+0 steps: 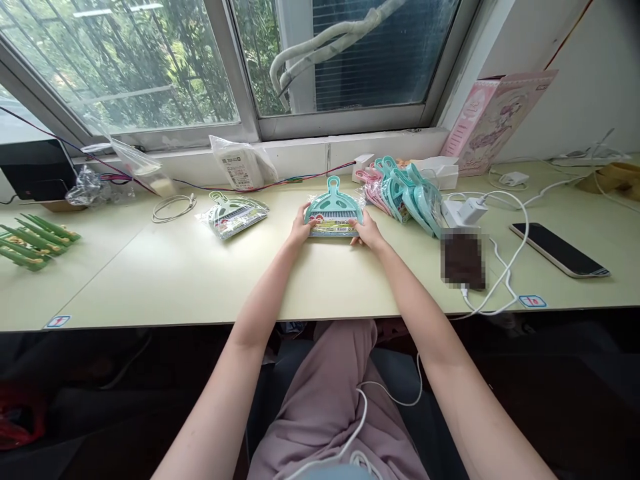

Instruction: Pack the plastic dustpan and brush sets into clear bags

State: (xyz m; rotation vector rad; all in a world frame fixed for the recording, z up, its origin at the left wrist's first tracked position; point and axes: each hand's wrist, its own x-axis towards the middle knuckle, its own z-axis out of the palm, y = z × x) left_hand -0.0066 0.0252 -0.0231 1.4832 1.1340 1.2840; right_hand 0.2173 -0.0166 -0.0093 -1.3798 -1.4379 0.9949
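Note:
A teal mini dustpan and brush set (333, 208) in clear packaging is held between both hands over the desk, its looped handle pointing toward the window. My left hand (302, 225) grips its left edge, thumb on the front. On the opposite edge my right hand (368, 231) has hold of it, some fingers curled underneath. Left of my hands, a pale green packaged dustpan set (235, 215) lies tilted on the desk. To the right, several teal dustpan sets (413, 197) lean in an overlapping row, with pink ones (374, 190) at their left end.
A power strip with a white charger (473, 211), looping cables and a phone (559, 249) occupy the right side. Green slatted pieces (35, 243) lie far left, and a coiled cable (173, 208) is nearer. Plastic bags (240, 163) and a pink box (497, 123) stand by the window.

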